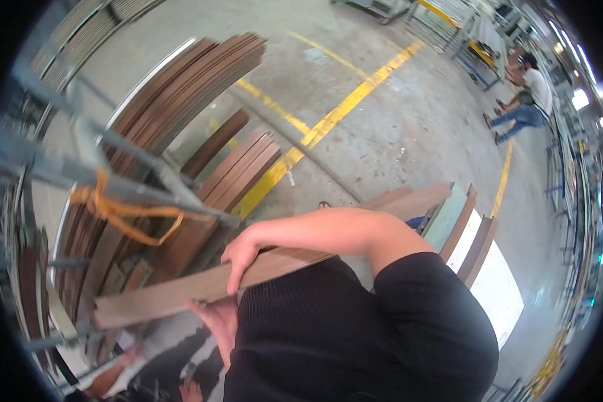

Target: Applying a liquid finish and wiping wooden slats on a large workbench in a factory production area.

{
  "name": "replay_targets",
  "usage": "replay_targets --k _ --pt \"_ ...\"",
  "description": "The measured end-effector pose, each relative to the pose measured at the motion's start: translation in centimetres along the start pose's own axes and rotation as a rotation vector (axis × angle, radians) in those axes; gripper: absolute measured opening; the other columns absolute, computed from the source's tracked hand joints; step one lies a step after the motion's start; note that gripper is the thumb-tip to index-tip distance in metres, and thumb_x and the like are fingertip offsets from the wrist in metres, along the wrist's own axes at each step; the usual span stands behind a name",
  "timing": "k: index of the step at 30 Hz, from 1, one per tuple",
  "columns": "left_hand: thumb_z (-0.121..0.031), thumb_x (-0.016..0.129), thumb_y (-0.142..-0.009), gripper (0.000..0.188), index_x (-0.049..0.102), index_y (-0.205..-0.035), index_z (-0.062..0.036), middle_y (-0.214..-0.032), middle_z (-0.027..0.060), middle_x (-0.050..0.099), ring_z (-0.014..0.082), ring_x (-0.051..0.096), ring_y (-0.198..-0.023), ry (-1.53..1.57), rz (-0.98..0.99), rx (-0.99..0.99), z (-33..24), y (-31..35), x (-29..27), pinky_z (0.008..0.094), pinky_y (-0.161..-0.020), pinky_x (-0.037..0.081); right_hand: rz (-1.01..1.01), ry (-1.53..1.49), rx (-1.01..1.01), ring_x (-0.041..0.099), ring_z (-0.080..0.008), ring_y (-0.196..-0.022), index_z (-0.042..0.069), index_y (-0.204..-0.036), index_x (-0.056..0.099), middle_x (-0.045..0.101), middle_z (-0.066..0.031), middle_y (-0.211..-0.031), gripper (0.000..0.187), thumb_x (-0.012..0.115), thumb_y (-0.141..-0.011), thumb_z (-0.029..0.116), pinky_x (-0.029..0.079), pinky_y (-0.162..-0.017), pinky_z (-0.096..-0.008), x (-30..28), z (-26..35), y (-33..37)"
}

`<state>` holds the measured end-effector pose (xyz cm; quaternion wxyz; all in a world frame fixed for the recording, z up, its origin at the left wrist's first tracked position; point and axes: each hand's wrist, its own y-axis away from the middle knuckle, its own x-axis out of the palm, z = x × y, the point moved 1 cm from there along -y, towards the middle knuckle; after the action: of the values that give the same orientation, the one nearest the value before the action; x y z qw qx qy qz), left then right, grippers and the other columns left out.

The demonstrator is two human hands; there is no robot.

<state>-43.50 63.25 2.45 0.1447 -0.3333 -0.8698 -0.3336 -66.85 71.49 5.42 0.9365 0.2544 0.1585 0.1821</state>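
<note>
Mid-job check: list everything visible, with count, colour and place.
Held plank: one, brown, across the front
Long profiles: several, brown, upper left
Shorter planks: several, brown, left of centre
Metal rack: one, grey, left
Strap: one, orange, on the rack
Floor lines: several, yellow, upper centre
Green plank: one, pale green, right
Panel: at least one, white, right
Benches: several, grey and yellow, upper right
Far co-worker: one, pale top, upper right
Near co-worker: one, dark clothing, lower left
Shirt: one, black, lower centre
Right hand: one, on held plank
Left hand: one, against held plank
</note>
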Motion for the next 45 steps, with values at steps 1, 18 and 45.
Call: replay_targets --k 1,18,45 --pt "-0.087 0.057 -0.084 0.108 0.031 -0.158 -0.0125 -0.160 0.0130 0.037 0.0324 0.038 -0.147 0.402 0.014 -0.114 1.6 -0.9 0.2 0.0515 -0.124 0.031 0.012 0.040 -0.014 0.055 -0.0364 -0.137 -0.004 -0.144 0.057 0.057 -0.0247 -0.147 0.112 0.085 -0.066 0.072 0.044 -0.113 -0.0447 -1.0 -0.7 1.1" --pt "-0.074 0.082 -0.070 0.119 0.031 -0.162 -0.0180 -0.168 0.0075 0.031 0.0315 0.029 -0.154 0.273 0.508 -0.093 22.4 -13.0 39.1 0.0591 -0.127 0.018 0.065 0.325 0.110 0.052 -0.0342 -0.140 0.000 -0.149 0.055 0.057 -0.0184 -0.150 0.115 0.097 -0.058 0.058 0.042 -0.115 -0.0433 -28.1 -20.9 33.3" --pt "-0.070 0.084 -0.071 0.117 0.031 -0.163 -0.0204 -0.170 0.0021 0.028 0.0285 0.031 -0.155 -0.247 1.224 -0.504 56.8 -14.0 111.2 0.0561 -0.126 0.027 -0.649 0.008 0.353 0.058 -0.0355 -0.134 0.008 -0.155 0.050 0.063 -0.0173 -0.143 0.121 0.099 -0.054 0.053 0.047 -0.111 -0.0434 -33.0 -61.5 109.6"
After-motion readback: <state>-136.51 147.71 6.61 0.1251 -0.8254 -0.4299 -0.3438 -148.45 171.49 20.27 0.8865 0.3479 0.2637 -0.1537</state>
